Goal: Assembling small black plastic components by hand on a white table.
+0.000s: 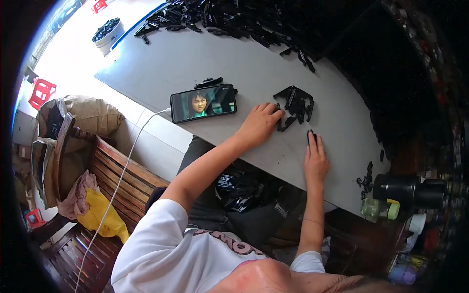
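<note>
Head | white bucket (107, 47): heaped black parts (106, 29) | hands (260, 125) (318, 164): touching small black pieces (309, 132), grip unclear

Slatted wooden bench (139, 179), pale floor (160, 146)

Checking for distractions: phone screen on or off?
On. The phone on the table shows a bright, coloured picture of a person, facing up at the camera.
</note>
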A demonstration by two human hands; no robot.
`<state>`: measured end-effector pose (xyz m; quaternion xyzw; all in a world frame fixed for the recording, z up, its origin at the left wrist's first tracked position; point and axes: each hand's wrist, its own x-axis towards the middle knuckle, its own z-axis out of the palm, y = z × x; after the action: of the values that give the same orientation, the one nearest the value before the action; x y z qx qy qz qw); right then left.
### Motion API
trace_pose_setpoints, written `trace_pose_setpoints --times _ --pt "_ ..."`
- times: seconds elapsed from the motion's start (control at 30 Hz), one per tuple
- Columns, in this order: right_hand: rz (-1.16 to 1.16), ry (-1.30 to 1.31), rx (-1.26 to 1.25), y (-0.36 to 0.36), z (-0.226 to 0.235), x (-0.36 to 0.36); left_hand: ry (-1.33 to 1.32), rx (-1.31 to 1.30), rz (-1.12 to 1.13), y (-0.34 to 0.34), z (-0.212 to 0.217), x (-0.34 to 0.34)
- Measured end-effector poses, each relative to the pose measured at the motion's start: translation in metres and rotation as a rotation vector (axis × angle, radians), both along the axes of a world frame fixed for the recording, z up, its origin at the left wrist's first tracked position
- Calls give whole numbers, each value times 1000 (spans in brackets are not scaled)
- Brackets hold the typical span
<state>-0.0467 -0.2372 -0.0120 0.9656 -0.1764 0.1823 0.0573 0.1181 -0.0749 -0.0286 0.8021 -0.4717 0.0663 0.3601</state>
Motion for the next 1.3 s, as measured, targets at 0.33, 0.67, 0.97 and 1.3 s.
trace_pose_setpoints --times 0.33,0.67,0.97,1.3 --pt "23 -389 182 9 -5 -3 -43 -118 13 2 1 2" --pt "-69 -267 121 22 -7 16 -50 -43 30 22 8 -11" --pt "222 -304 659 74 29 -23 646 -153 -42 48 22 -62" --pt "109 -628 1622 111 19 -32 766 -244 -278 66 29 -93"
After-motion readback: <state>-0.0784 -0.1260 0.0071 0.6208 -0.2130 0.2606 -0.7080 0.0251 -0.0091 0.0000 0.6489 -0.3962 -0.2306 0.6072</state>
